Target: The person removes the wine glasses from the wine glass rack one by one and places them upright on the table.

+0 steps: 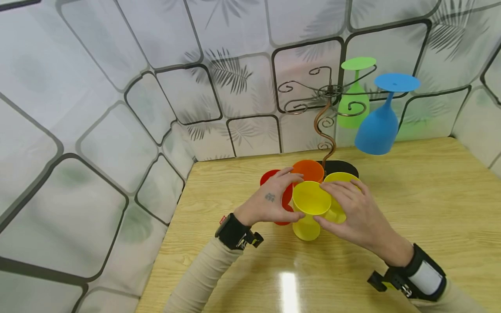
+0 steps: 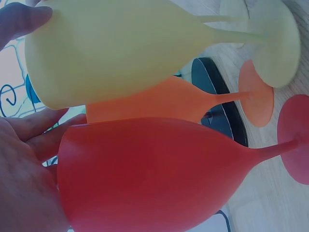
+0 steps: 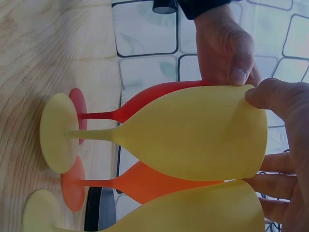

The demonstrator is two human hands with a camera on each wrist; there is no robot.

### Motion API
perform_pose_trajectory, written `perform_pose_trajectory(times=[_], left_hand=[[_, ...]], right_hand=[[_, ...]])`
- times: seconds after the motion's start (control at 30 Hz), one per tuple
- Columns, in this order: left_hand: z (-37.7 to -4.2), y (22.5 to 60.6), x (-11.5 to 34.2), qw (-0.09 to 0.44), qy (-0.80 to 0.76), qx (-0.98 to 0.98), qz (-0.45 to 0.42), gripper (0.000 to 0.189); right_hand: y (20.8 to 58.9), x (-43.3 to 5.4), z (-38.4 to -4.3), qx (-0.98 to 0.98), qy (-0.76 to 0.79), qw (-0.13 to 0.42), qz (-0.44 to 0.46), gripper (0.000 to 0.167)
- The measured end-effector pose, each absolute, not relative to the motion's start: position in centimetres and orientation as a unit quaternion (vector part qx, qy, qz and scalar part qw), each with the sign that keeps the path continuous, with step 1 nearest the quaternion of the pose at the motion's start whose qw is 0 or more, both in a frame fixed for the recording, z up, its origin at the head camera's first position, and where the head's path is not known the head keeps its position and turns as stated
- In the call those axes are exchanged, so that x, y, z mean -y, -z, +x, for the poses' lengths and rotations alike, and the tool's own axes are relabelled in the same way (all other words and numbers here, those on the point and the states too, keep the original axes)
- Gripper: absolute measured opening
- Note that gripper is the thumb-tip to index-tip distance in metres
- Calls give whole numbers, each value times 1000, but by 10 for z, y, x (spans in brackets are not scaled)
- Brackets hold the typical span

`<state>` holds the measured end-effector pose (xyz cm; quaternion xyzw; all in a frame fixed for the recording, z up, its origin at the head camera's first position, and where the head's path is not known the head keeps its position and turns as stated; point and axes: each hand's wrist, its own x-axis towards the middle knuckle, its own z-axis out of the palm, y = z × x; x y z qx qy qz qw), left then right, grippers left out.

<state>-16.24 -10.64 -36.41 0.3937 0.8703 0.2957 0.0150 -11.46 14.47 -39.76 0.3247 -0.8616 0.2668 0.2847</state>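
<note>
A yellow goblet (image 1: 312, 198) stands upright at the front of a cluster on the table. My left hand (image 1: 274, 198) curves around its left side, thumb at the rim and fingers reaching behind. From the other side my right hand (image 1: 358, 211) holds the same rim, its thumb (image 3: 263, 94) on the near edge. A red goblet (image 2: 154, 174) stands close by the left palm. Behind are an orange goblet (image 1: 308, 169) and a second yellow goblet (image 1: 340, 177), the latter partly covered by the right fingers.
A metal scroll-armed glass rack (image 1: 328, 126) rises from a black base (image 1: 340, 168) behind the cluster. On its right arms a green goblet (image 1: 354, 104) and a blue goblet (image 1: 377, 128) hang upside down. Patterned curtain (image 1: 246, 95) surrounds the wooden table (image 1: 422, 195).
</note>
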Motion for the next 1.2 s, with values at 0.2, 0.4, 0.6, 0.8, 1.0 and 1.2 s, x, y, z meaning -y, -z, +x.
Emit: perform_pose_trajectory(times=[0.2,0.4,0.6,0.8,1.0,1.2], left_hand=[[-163,365,105,9,-265,-880,394,67],[-161,365,105,7,-232,-892,388,69],[-161,365,104,1,-216,-897,385,70],[-161,365,104,0,-203,-901,384,70],[-160,365,105,1,-201,-902,383,71],[-160,364,105,0,-205,-899,387,71]], right_hand=[[401,-144,-115,860,-267,285,328,81],[403,-144,-115,864,-263,279,327,81],[404,-143,-115,866,-255,282,326,86],[405,-142,-114,870,-243,282,324,90],[406,-141,-113,871,-236,282,325,91],[407,-139,-112,872,-235,277,327,92]])
